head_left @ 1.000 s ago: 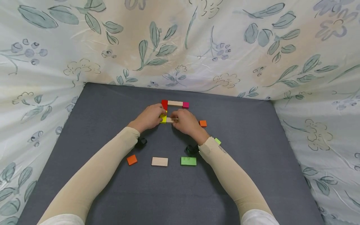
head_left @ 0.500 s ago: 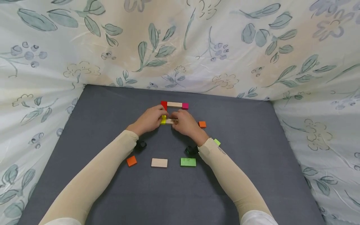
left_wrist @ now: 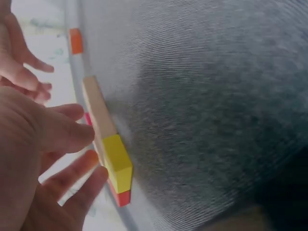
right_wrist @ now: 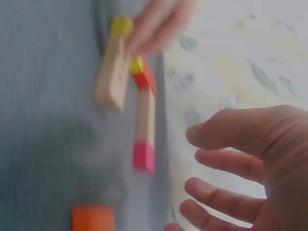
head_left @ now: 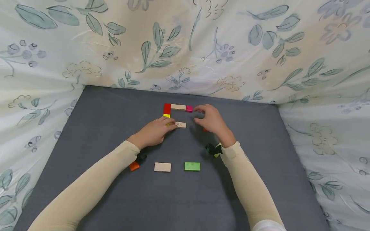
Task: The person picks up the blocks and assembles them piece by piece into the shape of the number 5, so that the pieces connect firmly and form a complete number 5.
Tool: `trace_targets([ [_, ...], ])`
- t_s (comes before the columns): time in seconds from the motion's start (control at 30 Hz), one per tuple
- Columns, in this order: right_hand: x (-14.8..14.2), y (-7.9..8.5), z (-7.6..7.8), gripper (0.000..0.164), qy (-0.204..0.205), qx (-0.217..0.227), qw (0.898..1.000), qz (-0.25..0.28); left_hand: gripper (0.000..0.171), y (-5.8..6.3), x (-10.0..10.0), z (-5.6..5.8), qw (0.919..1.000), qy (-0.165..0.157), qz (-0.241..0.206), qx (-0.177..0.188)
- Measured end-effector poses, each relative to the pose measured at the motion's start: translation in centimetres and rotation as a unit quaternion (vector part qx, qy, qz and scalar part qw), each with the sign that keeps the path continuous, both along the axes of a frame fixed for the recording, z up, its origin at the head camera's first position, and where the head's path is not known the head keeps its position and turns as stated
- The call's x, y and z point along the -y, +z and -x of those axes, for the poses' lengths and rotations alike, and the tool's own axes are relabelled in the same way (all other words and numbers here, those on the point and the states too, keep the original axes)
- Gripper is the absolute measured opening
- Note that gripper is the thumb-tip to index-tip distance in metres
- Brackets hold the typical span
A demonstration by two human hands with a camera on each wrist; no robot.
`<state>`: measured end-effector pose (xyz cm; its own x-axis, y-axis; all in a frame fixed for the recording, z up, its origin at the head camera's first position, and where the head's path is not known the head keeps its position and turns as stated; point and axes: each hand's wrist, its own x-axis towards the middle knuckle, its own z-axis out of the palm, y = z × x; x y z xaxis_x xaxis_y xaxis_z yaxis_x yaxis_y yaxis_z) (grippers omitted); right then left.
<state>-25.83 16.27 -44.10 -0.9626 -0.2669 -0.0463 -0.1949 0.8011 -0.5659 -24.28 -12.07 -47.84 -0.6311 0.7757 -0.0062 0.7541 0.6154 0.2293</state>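
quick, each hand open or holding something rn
Left hand: open, fingers close by the yellow block; contact unclear.
Right hand: open, holding nothing, near the pink block.

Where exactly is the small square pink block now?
In the head view, the pink block lies far back on the grey cloth, at the right end of an oblong wooden block, just left of the right hand.

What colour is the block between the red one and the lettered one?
That block is yellow, clearest in the left wrist view.

Head cam fwd/down; wrist views close
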Motion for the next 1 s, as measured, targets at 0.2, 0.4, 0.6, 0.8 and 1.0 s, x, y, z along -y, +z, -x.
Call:
trace_targets([
  [0.2, -4.3, -0.6, -0.2, 0.043, -0.013, 0.043, 0.999, -0.015, 0.054, 0.0, 0.2, -0.1, 0.9998, -0.012, 0.015, 0.008],
  [0.4, -6.0, -1.5, -1.1, 0.041, -0.009, 0.069, 0.997, -0.017, 0.049, 0.2, 0.2, -0.1, 0.9998, -0.006, 0.005, 0.020],
  [0.6, -5.9, -2.3, -1.6, 0.044, 0.014, 0.066, 0.997, -0.029, 0.045, 0.5, 0.0, -0.1, 0.9993, 0.005, -0.009, 0.036],
  [0.8, -5.7, -2.7, -1.9, 0.041, 0.010, 0.055, 0.998, -0.029, 0.047, 1.1, -0.2, -0.3, 0.9989, 0.013, -0.007, 0.045],
  [1.0, -5.5, -3.4, -2.1, 0.036, 0.004, 0.052, 0.999, -0.016, 0.049, 1.3, -0.4, -0.2, 0.9982, 0.024, 0.006, 0.055],
])
